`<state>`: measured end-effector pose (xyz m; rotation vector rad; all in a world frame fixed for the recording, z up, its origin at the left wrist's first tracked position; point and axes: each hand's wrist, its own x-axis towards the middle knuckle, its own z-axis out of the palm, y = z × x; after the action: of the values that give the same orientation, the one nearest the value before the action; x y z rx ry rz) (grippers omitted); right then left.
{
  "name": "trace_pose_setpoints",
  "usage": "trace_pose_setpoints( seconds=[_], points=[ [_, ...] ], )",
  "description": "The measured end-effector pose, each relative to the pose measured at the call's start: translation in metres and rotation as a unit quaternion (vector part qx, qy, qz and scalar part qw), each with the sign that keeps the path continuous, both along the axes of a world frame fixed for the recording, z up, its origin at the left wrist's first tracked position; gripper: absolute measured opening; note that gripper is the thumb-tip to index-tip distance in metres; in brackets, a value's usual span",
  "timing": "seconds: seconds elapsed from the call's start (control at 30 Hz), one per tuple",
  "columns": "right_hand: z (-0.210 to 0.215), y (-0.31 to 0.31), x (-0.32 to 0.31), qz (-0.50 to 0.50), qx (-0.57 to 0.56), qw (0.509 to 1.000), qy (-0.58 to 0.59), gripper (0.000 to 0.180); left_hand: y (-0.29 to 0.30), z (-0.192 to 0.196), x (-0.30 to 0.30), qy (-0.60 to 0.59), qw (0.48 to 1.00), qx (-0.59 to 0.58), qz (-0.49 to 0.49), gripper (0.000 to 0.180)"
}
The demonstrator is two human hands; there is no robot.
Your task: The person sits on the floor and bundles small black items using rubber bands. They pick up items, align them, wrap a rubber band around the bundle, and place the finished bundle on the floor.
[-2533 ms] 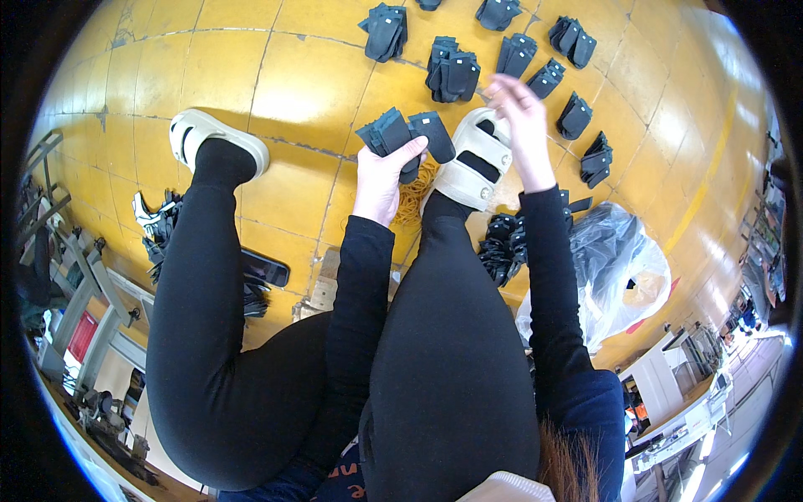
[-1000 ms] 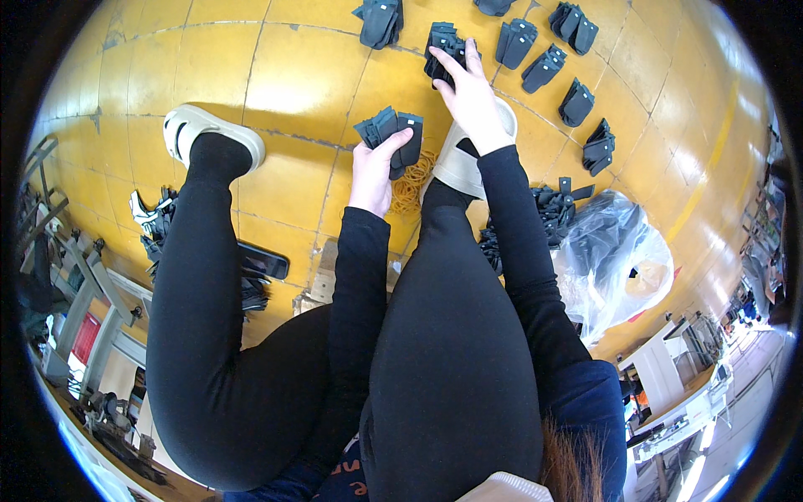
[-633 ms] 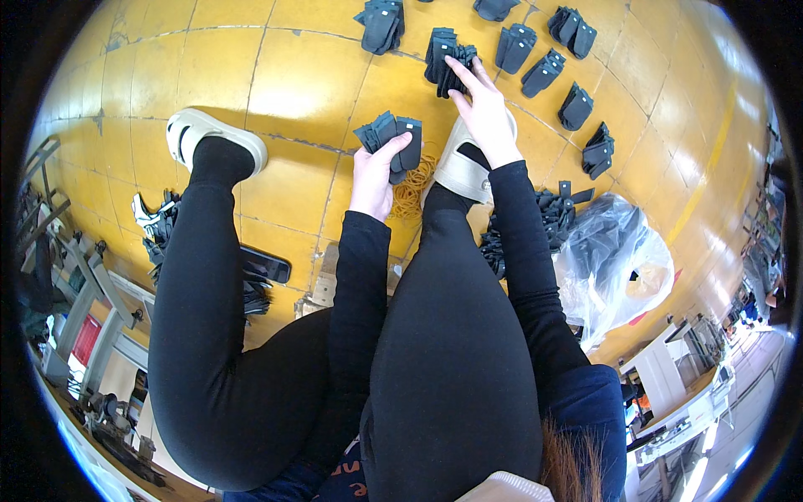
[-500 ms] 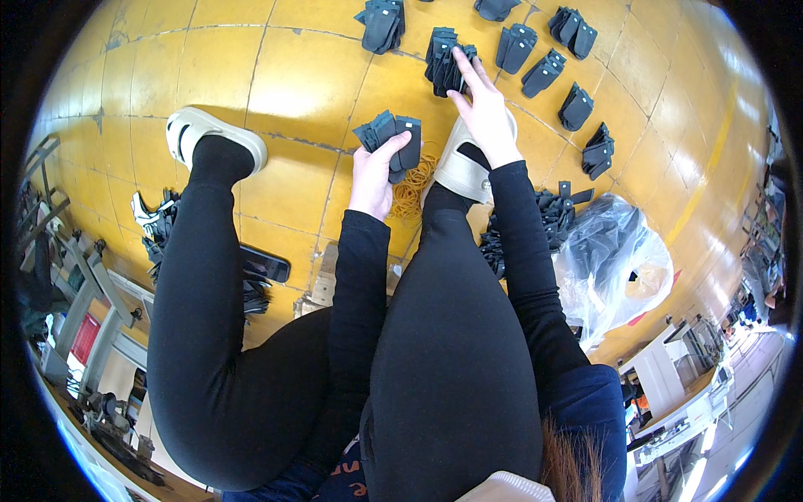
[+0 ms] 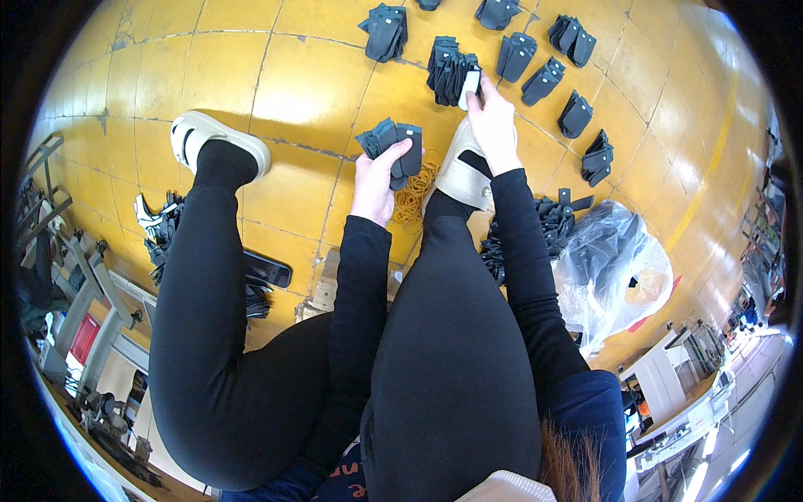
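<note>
My left hand (image 5: 374,186) is closed around a small fan of dark, flat, round-ended fabric pieces (image 5: 408,149), its thumb pressed on top. Farther off and to the right, my right hand (image 5: 495,132) pinches one flat piece with a pale face (image 5: 470,90). That piece is tilted at the near right side of a fanned pile of dark pieces (image 5: 443,69) on the floor. Whether it still touches the pile, I cannot tell. Beneath and beside my left hand lies a heap of yellow rubber bands (image 5: 410,203), partly covered by the held pieces.
Several dark bundles, such as one at the far left (image 5: 386,35) and one at the right (image 5: 597,159), lie on the yellow tiled floor (image 5: 301,184). A clear plastic bag (image 5: 623,280) is at right, a phone (image 5: 268,269) at left. My pale shoes (image 5: 464,171) flank the work.
My right hand has drawn back slightly from the pile and now pinches a pale-faced piece. The left hand keeps its grip on the fanned pieces, almost unmoved.
</note>
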<state>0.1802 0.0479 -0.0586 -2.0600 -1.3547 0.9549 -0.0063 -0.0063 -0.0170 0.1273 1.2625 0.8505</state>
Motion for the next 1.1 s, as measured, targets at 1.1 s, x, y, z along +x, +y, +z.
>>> trace_pose_setpoints(
  seconds=[1.1],
  points=[
    [-0.042, 0.002, 0.004, -0.069, 0.113, 0.990, -0.041, 0.047, -0.014, -0.018, 0.004, 0.044, 0.997, -0.051, 0.028, 0.026]
  ],
)
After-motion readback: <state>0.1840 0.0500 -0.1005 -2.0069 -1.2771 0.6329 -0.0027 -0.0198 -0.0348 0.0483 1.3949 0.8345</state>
